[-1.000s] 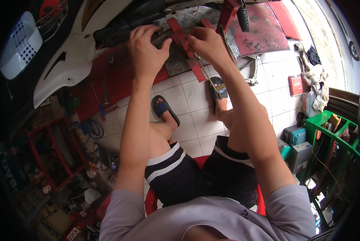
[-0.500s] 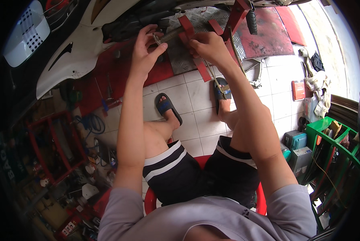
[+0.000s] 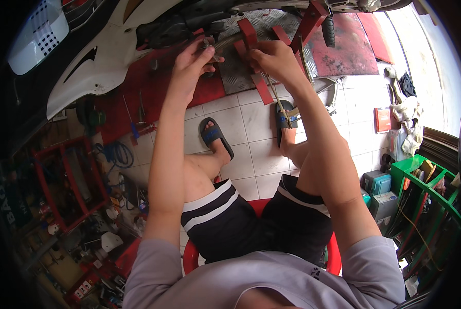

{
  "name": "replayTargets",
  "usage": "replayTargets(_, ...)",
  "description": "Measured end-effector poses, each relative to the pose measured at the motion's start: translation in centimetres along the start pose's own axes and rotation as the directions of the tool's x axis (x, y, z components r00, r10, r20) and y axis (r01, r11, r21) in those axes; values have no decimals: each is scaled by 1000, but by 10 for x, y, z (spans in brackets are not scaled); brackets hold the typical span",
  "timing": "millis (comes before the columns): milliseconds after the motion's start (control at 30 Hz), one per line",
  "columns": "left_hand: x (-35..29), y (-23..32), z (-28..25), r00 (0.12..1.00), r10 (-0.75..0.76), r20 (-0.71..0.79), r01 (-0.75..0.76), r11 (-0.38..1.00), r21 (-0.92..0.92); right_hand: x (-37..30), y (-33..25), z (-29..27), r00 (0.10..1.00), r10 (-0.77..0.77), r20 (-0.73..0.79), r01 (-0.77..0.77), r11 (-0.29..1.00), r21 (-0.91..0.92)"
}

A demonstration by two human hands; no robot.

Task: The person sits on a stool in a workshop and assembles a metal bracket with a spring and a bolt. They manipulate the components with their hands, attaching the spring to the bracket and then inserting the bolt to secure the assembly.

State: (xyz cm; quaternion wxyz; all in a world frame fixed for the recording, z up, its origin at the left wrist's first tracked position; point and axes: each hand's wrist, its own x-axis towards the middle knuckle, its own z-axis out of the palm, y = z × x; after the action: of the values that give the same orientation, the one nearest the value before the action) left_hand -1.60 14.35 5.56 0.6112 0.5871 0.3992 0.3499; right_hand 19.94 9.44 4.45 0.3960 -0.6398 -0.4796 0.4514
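Touching ribbed rod (image 3: 229, 41) — left grip (image 3: 190, 63).

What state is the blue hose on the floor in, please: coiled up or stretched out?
Coiled: the blue hose lies in several overlapping loops at the person's left.

- Bright daylight enters from the upper right, bleaching the pale ground (image 3: 436, 77) nearly white.
- The floor tiles (image 3: 241, 154) are well lit.
- Around the red frame (image 3: 50, 195), dimness swallows detail.
- The left hand (image 3: 191, 64) looks slightly soft.
- Fisheye distortion bends edges toward a black rim.
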Motion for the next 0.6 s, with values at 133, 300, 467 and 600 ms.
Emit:
replayTargets(133,-1,9,12,985,131,-112,-151,969,-194,0,-1,-3,999,-24,-37,24,1000,-4)
replayTargets(300,1,7,-6,938,-344,42,346,925,-155,3,1,-4,987,-35,-159,44,997,55)
replayTargets(467,2,-5,13,971,210,-116,-205,977,51,13,12,-2,953,-72,-296,117,984,137)
replayTargets(600,1,9,-6,942,-323,90,331,937,-107,10,7,-5,970,-62,-236,109,975,193)
